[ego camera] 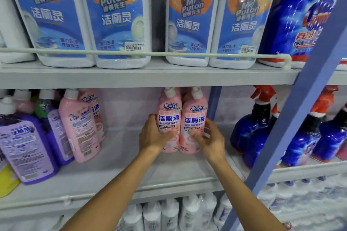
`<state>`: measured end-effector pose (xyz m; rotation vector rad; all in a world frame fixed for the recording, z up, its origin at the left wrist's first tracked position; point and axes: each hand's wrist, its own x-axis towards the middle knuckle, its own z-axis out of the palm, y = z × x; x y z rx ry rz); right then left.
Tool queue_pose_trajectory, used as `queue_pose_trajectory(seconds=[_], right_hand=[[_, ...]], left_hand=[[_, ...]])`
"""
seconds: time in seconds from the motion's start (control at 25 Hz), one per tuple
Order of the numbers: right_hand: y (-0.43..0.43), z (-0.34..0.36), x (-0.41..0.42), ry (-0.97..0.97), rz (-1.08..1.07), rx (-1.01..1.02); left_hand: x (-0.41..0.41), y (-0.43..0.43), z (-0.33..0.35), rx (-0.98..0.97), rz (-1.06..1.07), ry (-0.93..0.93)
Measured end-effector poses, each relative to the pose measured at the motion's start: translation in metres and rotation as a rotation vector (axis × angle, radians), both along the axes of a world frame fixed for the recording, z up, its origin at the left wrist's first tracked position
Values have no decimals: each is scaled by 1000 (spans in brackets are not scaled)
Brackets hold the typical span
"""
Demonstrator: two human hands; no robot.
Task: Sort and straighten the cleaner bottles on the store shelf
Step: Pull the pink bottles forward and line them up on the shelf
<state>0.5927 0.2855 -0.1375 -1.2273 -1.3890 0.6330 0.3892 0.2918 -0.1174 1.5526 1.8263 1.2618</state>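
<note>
At the lower left of the frame, the purple cleaner bottles [26, 142] stand crowded together. Just right of them a pink bottle [80, 127] leans with its back label facing you, so that group looks unsorted. Right of it is a bare stretch of the middle shelf [122, 155], and then your hands at centre frame. Your left hand [153, 137] grips the left pink toilet-cleaner bottle [169, 116], its fingers [152, 118] curled round the bottle's left side and the thumb laid across the lower front. That bottle touches its twin, the right pink toilet-cleaner bottle [194, 122], which your right hand [211, 139] holds the same way from the other side, thumb on the front. Both bottles stand upright on the shelf with their front labels toward you, just left of the blue upright post [216, 103]. Beyond the post, at the right of the frame, the blue spray bottles [251, 127] with red triggers stand in their own bay. You appear to be squaring this pink pair up as one step of the sort. The next move probably calls for pressing the two flush, letting go without tipping them, and then reaching back across the bare stretch for the turned pink bottle, so that it faces front and joins this pair.
</note>
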Motion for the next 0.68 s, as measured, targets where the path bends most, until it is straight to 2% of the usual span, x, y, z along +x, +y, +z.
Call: queue_pose_trajectory(seconds=[0.24, 0.44, 0.68], right_hand=[[12, -4, 6, -14, 8, -18], [14, -8, -2, -37, -36, 31], [21, -1, 18, -13, 42, -84]], left_hand=[[-6, 13, -20, -86, -79, -82], [-7, 18, -24, -55, -110, -132], [2, 19, -26, -25, -82, -142]])
